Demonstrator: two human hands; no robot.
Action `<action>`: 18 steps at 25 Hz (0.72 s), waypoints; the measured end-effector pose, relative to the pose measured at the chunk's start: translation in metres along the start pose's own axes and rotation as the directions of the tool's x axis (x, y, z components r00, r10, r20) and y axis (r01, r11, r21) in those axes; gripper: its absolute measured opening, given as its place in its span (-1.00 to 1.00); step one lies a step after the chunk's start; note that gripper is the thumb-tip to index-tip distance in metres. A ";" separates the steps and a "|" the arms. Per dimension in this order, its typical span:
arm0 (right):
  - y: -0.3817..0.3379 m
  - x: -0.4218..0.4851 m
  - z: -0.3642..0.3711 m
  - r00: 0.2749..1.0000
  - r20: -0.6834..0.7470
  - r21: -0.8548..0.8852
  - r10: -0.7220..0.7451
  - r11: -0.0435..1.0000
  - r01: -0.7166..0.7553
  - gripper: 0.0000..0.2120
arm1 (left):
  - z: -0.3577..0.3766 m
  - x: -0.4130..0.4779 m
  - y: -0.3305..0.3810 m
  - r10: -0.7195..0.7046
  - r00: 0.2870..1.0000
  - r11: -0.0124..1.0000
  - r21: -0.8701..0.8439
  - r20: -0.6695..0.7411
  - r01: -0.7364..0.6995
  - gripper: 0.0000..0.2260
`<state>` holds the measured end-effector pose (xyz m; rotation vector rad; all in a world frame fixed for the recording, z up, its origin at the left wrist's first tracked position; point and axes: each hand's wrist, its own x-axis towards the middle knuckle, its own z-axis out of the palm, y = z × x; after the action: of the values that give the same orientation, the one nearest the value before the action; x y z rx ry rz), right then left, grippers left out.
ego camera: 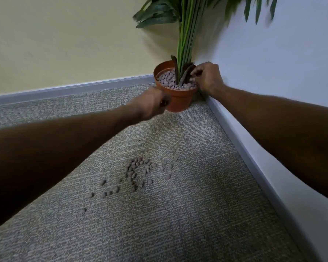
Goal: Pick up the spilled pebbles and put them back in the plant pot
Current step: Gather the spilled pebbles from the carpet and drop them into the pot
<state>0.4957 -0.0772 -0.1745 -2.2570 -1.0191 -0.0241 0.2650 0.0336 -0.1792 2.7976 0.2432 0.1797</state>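
An orange plant pot (180, 100) stands in the corner, filled with grey-brown pebbles (168, 79) around green stems. Several spilled pebbles (138, 172) lie scattered on the carpet in the middle of the view. My left hand (151, 104) is motion-blurred just in front of the pot's left side. It is curled like a fist, and something small and dark shows between thumb and fingers. My right hand (206, 78) hovers over the pot's right rim, its bunched fingertips pinching at the pebbles there.
Grey textured carpet (178, 224) covers the floor. A yellow wall stands behind and a white wall (292, 63) to the right, both edged by a grey skirting board (240, 148). The plant's leaves (159, 14) spread above the pot.
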 end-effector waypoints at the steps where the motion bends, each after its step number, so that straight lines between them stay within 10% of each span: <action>1: 0.002 -0.001 0.000 1.000 0.001 0.001 0.000 1.000 0.000 -0.78 | -0.007 0.013 -0.003 -0.047 0.998 0.998 -0.033 -0.037 0.046 -0.89; 8: 0.008 -0.024 0.005 1.000 -0.004 0.029 -0.001 1.000 0.001 -0.87 | -0.006 0.077 0.000 -0.216 0.946 0.962 -0.220 -0.243 0.163 -0.86; 18: -0.006 -0.066 0.032 0.900 0.195 -0.157 -0.389 0.894 0.420 -0.90 | 0.002 0.084 -0.010 -0.314 0.893 0.924 -0.321 -0.322 0.209 -0.84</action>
<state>0.4381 -0.1002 -0.2145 -2.2011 -1.6275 -0.1303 0.3465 0.0576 -0.1767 2.3993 0.6331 0.6243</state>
